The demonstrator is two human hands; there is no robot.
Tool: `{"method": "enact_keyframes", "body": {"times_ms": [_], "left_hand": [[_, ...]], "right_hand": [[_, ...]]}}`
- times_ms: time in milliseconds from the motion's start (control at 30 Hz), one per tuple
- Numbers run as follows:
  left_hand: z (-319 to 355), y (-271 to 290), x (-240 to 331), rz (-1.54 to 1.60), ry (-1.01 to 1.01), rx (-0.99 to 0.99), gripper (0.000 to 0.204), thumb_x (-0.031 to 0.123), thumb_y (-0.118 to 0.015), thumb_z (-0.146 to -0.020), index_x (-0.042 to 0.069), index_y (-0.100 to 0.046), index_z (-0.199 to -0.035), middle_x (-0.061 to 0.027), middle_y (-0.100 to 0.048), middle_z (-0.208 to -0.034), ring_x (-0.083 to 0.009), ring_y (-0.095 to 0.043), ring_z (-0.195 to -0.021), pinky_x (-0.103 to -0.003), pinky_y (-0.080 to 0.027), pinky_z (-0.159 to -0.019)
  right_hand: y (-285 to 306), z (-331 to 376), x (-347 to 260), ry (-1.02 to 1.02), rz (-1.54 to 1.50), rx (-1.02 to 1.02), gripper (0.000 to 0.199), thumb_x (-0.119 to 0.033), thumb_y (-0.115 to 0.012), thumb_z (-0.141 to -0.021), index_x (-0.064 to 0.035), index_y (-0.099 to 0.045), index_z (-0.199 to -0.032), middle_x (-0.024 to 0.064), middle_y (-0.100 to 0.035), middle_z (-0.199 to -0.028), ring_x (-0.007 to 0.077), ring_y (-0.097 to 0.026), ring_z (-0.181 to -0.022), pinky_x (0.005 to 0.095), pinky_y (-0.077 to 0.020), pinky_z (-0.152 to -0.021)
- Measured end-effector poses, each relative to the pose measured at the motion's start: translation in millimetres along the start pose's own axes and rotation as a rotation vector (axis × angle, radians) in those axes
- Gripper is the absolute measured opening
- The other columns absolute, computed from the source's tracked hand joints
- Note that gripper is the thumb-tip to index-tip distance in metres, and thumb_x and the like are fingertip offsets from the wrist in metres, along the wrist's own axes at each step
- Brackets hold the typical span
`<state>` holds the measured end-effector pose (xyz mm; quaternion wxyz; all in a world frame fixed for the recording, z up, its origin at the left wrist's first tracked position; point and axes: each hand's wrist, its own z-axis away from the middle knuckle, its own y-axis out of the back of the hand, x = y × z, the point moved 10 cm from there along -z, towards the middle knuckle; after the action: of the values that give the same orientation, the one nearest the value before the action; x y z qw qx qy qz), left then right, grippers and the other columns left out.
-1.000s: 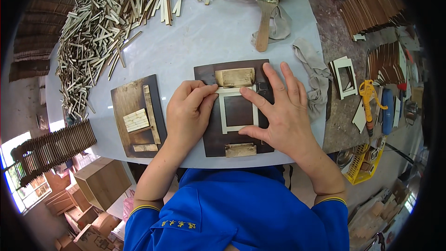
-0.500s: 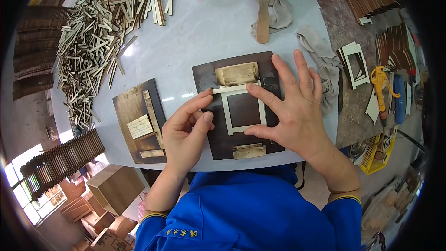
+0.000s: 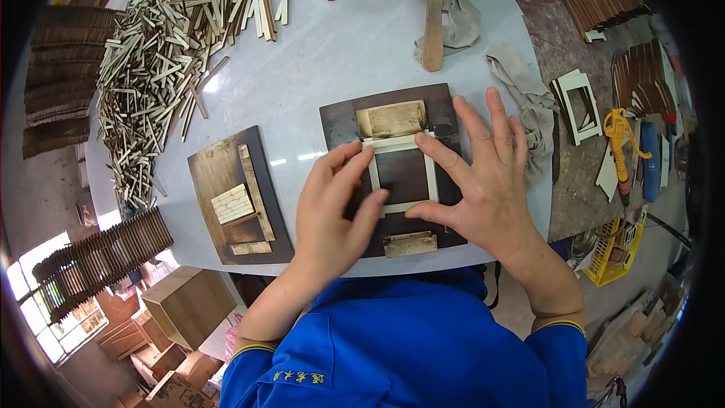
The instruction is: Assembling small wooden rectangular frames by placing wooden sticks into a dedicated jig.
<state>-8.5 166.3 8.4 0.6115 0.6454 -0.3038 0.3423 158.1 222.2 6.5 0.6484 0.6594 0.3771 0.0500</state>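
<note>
While flat on its jig: square frame (sides table-parallel); both hands open, pressing.

Grey table: stick pile, two dark boards, brush

Frame's left strip: left hand is covering it (lower corner unseen).
Brush: top edge is cropping its bristles.
</note>
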Motion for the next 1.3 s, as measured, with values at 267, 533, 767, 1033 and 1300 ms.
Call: {"method": "enact_keyframes", "body": {"times_ms": [267, 533, 767, 1033, 1300], "left_hand": [[-4.2, -23.9, 19.3, -0.704, -0.171, -0.042, 0.066, 0.044, -0.072, -0.093, 0.007, -0.059, -0.146, -0.0167, -0.046, -0.141, -0.0334, -0.047, -0.13, -0.055, -0.033, -0.115], [-0.7, -24.1, 18.7, -0.74, -0.211, -0.009, 0.067, 0.045, -0.071, -0.094, 0.009, -0.057, -0.149, -0.0167, -0.045, -0.141, -0.0355, -0.044, -0.134, -0.064, -0.024, -0.119], [20.6, -16.0, 16.4, -0.457, -0.202, 0.035, 0.057, 0.027, -0.076, -0.092, 0.008, -0.061, -0.144, -0.0168, -0.049, -0.143, -0.039, -0.046, -0.139, -0.068, -0.024, -0.12], [64.5, -14.0, 22.2, -0.322, -0.315, 0.039, 0.049, 0.012, -0.078, -0.088, 0.006, -0.066, -0.135, -0.0144, -0.062, -0.142, -0.038, -0.051, -0.143, -0.062, -0.021, -0.125], [77.0, 45.2, 3.2, -0.276, -0.21, 0.215, 0.042, 0.005, -0.076, -0.086, 0.005, -0.069, -0.128, -0.017, -0.06, -0.143, -0.0326, -0.06, -0.13, -0.057, -0.033, -0.121]], "right_hand": [[-1.4, -1.2, -2.1, 0.028, -0.032, 0.001, 0.081, -0.057, -0.086, -0.068, -0.0201, -0.068, -0.138, 0.0196, -0.037, -0.164, 0.0451, -0.02, -0.158, 0.0639, -0.0205, -0.119], [2.8, -0.8, -7.1, 0.069, -0.046, 0.025, 0.084, -0.054, -0.088, -0.066, -0.0166, -0.067, -0.138, 0.02, -0.035, -0.165, 0.0442, -0.022, -0.157, 0.061, -0.022, -0.12], [7.4, 15.6, -20.1, 0.136, -0.135, 0.018, 0.073, -0.045, -0.088, -0.071, -0.0126, -0.068, -0.134, 0.0195, -0.039, -0.164, 0.0427, -0.025, -0.156, 0.0605, -0.0244, -0.119], [7.3, 52.4, -36.5, 0.262, -0.181, 0.046, 0.047, -0.029, -0.084, -0.081, -0.0101, -0.072, -0.122, 0.0153, -0.051, -0.157, 0.0396, -0.033, -0.154, 0.0588, -0.0278, -0.119], [11.8, 49.7, -50.4, 0.227, -0.165, 0.027, 0.032, -0.02, -0.081, -0.084, -0.0063, -0.073, -0.111, 0.0152, -0.057, -0.15, 0.0385, -0.039, -0.151, 0.0562, -0.03, -0.119]]}}
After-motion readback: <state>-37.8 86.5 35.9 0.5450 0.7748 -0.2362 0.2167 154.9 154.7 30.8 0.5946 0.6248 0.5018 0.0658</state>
